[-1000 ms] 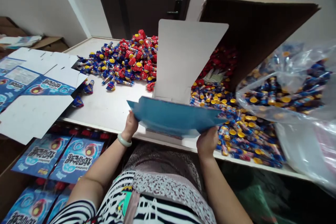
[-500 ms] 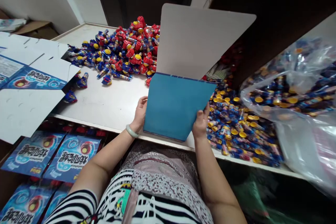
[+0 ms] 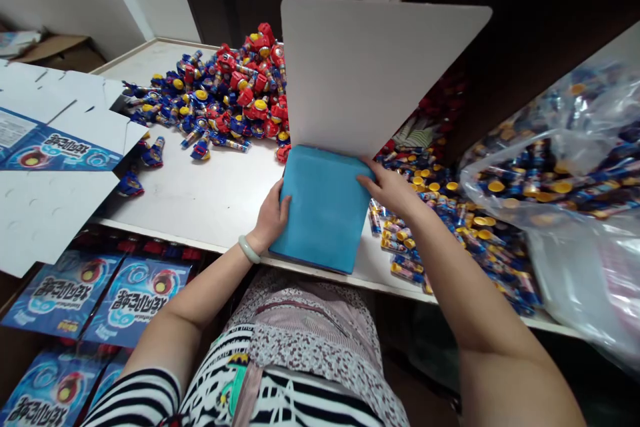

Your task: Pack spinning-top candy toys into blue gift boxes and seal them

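Note:
A blue box point(image 3: 325, 210) lies at the front edge of the white table, its tall white flap point(image 3: 370, 73) standing up at the back. My left hand point(image 3: 271, 217) grips the box's left side, thumb on the blue surface. At the upper right corner, my right hand point(image 3: 385, 183) holds the box edge near the base of the flap. Behind and left of the box is a heap of red and blue wrapped toys point(image 3: 250, 90). Many small tubes with yellow caps point(image 3: 450, 213) lie to the right.
Flat printed card sheets point(image 3: 55, 147) overhang the table's left side. Printed blue boxes point(image 3: 140, 297) sit below at the lower left. A clear plastic bag point(image 3: 565, 240) with more tubes is at the right, beside a large dark open carton point(image 3: 500, 33).
My right hand has moved up from the box's lower right side to its upper right corner. The blue part looks narrower, and more of the white flap shows.

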`<action>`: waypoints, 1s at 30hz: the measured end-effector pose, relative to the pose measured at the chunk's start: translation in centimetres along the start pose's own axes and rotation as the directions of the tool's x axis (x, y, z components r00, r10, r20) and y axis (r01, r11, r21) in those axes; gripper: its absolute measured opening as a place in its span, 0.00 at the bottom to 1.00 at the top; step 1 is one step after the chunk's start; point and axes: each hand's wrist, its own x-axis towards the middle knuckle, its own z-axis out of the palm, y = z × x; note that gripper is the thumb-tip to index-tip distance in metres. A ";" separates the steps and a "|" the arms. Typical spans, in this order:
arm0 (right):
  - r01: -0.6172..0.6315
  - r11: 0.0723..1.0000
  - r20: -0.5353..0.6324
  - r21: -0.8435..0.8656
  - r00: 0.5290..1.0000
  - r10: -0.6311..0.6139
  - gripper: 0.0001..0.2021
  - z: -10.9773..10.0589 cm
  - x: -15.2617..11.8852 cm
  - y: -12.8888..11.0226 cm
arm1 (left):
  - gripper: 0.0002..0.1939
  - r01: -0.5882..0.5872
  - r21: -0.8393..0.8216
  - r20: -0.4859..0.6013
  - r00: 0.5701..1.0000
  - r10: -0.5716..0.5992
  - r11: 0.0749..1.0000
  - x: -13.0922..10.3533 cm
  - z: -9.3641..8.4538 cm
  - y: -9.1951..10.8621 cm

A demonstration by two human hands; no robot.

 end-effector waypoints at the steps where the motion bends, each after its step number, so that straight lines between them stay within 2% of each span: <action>1: 0.001 1.000 0.082 0.018 0.997 -0.002 0.27 0.0 0.8 0.2 | 0.25 -0.029 0.025 -0.025 0.999 0.029 0.999 -0.1 0.1 0.0; 3: -0.028 0.999 0.268 0.035 0.963 0.017 0.24 0.0 2.4 0.5 | 0.23 -0.095 0.073 -0.037 0.994 0.098 0.993 -0.2 0.2 -0.1; 4: -0.041 0.999 0.344 -0.011 0.938 0.043 0.24 0.0 3.3 0.5 | 0.21 -0.124 0.105 -0.017 0.992 0.126 0.987 -0.2 0.3 -0.1; 5: -0.040 0.995 0.398 -0.089 0.915 0.072 0.23 0.0 4.1 0.3 | 0.20 -0.142 0.144 0.018 0.990 0.141 0.979 -0.3 0.4 -0.2; 7: -0.003 0.963 0.432 -0.270 0.893 0.124 0.22 0.3 5.5 -0.5 | 0.20 -0.147 0.262 0.115 0.986 0.121 0.954 -0.4 0.7 -0.2; 9: 0.012 0.914 0.391 -0.406 0.906 0.162 0.19 1.3 6.3 -2.0 | 0.21 -0.146 0.404 0.210 0.976 0.064 0.903 -0.4 1.2 -0.1; 12: -0.006 0.879 0.308 -0.477 0.935 0.174 0.18 3.9 6.3 -4.7 | 0.24 -0.198 0.540 0.346 0.938 -0.002 0.818 -0.1 2.0 0.5; 14: 0.030 0.878 0.285 -0.478 0.951 0.123 0.20 5.8 5.4 -6.3 | 0.25 -0.259 0.599 0.443 0.895 -0.045 0.758 0.2 2.4 1.2; 16: 0.098 0.883 0.248 -0.458 0.968 0.021 0.25 7.5 4.2 -7.2 | 0.26 -0.325 0.668 0.514 0.852 -0.100 0.670 0.6 2.7 1.9; 18: 0.141 0.880 0.184 -0.454 0.981 -0.063 0.27 9.0 3.2 -7.4 | 0.26 -0.373 0.715 0.542 0.830 -0.131 0.592 0.9 3.0 2.5; 20: 0.150 0.872 0.145 -0.466 0.985 -0.092 0.27 10.3 2.5 -7.1 | 0.26 -0.425 0.726 0.576 0.805 -0.140 0.541 1.0 3.2 2.8; 23: 0.137 0.860 0.188 -0.492 0.981 -0.049 0.27 11.7 2.3 -6.5 | 0.25 -0.498 0.704 0.634 0.762 -0.132 0.506 0.9 3.4 2.9; 26: 0.139 0.863 0.233 -0.485 0.972 -0.025 0.26 12.0 2.4 -6.5 | 0.25 -0.500 0.717 0.626 0.768 -0.134 0.485 0.8 3.2 2.6; 28: 0.162 0.880 0.214 -0.446 0.974 -0.071 0.26 12.0 2.4 -6.5 | 0.24 -0.501 0.695 0.628 0.772 -0.097 0.515 0.9 2.9 2.3; 30: 0.193 0.899 0.191 -0.392 0.974 -0.126 0.27 12.2 2.1 -6.3 | 0.22 -0.502 0.638 0.635 0.772 -0.030 0.584 1.0 2.8 2.0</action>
